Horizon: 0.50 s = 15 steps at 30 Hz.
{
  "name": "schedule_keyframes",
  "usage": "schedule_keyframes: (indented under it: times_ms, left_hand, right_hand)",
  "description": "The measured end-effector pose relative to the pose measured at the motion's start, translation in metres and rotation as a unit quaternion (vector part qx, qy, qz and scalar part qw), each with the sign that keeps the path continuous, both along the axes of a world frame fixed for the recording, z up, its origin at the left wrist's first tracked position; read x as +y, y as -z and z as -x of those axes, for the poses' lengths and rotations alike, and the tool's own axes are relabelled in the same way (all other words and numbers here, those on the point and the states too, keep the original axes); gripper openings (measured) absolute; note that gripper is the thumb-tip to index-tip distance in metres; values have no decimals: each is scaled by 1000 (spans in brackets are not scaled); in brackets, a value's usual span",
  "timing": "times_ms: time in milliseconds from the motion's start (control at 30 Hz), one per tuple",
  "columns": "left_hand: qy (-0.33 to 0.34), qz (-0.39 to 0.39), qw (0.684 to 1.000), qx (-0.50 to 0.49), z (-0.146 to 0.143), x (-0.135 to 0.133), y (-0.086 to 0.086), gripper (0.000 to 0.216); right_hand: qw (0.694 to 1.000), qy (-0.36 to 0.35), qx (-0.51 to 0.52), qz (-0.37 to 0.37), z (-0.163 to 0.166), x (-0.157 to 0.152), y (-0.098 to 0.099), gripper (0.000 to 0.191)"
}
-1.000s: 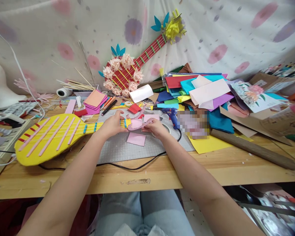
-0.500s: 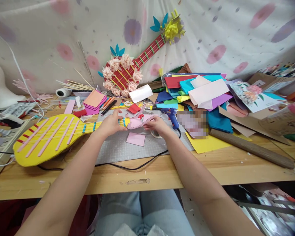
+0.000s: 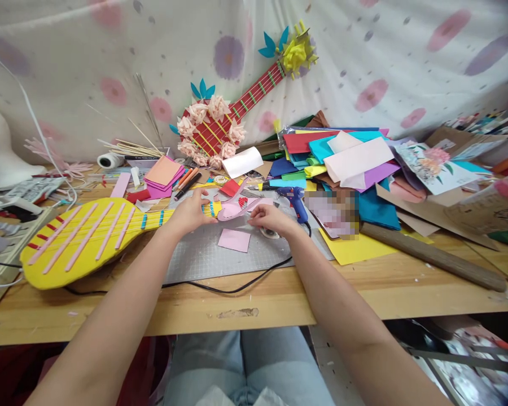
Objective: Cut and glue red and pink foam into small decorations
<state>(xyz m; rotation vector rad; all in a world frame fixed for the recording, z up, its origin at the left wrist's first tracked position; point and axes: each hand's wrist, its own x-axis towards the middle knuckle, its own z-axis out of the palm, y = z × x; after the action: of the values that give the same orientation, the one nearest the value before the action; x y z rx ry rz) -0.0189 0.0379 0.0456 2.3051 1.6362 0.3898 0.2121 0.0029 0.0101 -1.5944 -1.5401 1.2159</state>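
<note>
While the yellow cardboard guitar [image 3: 80,239] lies flat on the left of the wooden surface [image 3: 364,287], its round body out toward the left and its neck running right onto the grey cutting mat [image 3: 203,259], my left hand [image 3: 190,214] is closed over the end of that neck, fingers curled on top and thumb lifted. Just right of it, touching the tip of the neck, is the pink paper cut-out [image 3: 232,210], a curved piece held a little above the mat. My right hand [image 3: 271,217] has its fingertips pinched on the right edge of the cut-out, the rest of the hand loosely curled over a roll of tape [image 3: 273,232]. Below the cut-out a pink paper square [image 3: 234,240] lies flat on the mat, apart from both hands. A black cable [image 3: 237,288] runs along the mat's near edge. Behind my hands a red guitar [image 3: 220,127] with paper roses leans against the flowered cloth. Further right, a blue glue gun [image 3: 296,198] lies just beside my right hand, then a heap of coloured paper sheets [image 3: 342,158], and nearer the front a long wooden stick [image 3: 432,255] lies aslant on the surface.
</note>
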Motion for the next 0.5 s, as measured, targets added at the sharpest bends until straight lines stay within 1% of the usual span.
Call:
schedule_keyframes:
  times_ms: [33, 100, 133, 200, 267, 333, 433, 500]
  left_hand:
    - [-1, -1, 1000, 1, 0, 0, 0, 74]
    - [-3, -1, 1000, 4, 2, 0, 1, 73]
    - [-4, 0, 1000, 4, 3, 0, 2, 73]
    - [-5, 0, 1000, 3, 5, 1, 3, 73]
    - [-4, -3, 1000, -2, 6, 2, 4, 73]
    - [-5, -8, 1000, -7, 8, 3, 5, 73]
    - [-6, -12, 1000, -11, 8, 3, 5, 73]
    - [-3, -12, 1000, -13, 8, 2, 3, 72]
  right_hand:
    - [998, -49, -46, -15, 1, -2, -1, 23]
    - [979, -137, -139, -53, 4, -7, -2, 35]
    - [966, -167, -183, -73, 6, -9, -3, 42]
    - [941, -199, -250, -109, 11, -12, -3, 51]
    - [927, -209, -284, -127, 16, -14, -2, 53]
    - [925, -206, -295, -124, 18, -15, -2, 51]
    - [940, -190, -266, -93, 15, -13, -1, 45]
    - [956, -175, -223, -75, 8, -10, -2, 34]
